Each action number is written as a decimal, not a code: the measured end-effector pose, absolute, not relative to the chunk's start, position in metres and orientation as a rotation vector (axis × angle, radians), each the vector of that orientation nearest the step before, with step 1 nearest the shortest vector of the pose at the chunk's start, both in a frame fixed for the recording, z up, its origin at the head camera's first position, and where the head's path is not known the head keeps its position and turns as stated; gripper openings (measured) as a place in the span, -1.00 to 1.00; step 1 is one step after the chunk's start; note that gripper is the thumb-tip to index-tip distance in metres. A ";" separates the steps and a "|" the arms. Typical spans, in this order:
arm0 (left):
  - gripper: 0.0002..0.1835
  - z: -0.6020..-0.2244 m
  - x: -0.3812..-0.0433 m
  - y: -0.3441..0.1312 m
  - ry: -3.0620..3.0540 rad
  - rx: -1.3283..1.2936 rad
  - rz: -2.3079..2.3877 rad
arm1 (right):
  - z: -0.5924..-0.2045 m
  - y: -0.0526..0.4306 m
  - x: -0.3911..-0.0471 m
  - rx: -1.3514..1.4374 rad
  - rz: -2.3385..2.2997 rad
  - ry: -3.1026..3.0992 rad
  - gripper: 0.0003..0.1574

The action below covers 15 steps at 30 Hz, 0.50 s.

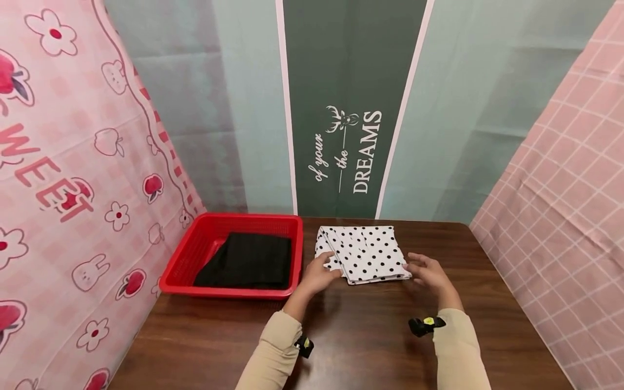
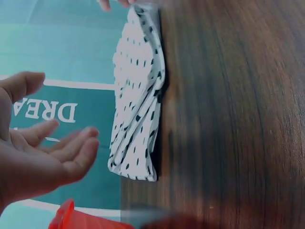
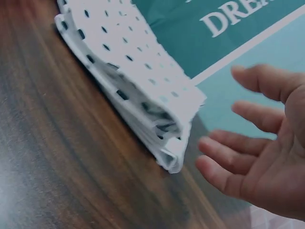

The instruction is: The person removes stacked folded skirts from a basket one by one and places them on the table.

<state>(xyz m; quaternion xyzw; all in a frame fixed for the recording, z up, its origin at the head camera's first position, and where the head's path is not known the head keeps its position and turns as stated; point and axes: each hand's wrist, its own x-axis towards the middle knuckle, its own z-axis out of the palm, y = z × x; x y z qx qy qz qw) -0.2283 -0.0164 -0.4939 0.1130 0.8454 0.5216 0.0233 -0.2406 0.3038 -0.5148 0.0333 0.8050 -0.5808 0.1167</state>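
A folded white cloth with black polka dots (image 1: 368,252) lies on the brown wooden table, its layers showing along the near edge. At its left side is my left hand (image 1: 319,275), fingers relaxed and spread apart; in the left wrist view that hand (image 2: 43,152) stands clear of the cloth (image 2: 136,95). My right hand (image 1: 430,275) is by the cloth's right edge, its fingertips close to the near right corner. The right wrist view shows a gap between the loosely bent fingers of this hand (image 3: 262,143) and the cloth's corner (image 3: 157,109). Neither hand holds anything.
A red plastic basket (image 1: 229,293) stands on the table to the left, with folded black cloth (image 1: 248,260) inside. Patterned pink curtains (image 1: 97,162) hang at both sides, and a green printed curtain (image 1: 356,65) closes off the back. Bare wooden table (image 1: 365,336) lies in front.
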 end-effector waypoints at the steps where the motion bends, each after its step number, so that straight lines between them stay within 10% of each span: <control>1: -0.43 -0.493 -0.227 -0.019 2.585 0.375 1.662 | -0.513 0.304 -0.238 0.075 -1.708 2.362 -0.21; 15: -0.39 -0.458 -0.200 -0.054 2.158 0.661 1.977 | -0.499 0.295 -0.216 -0.333 -1.881 2.434 -0.31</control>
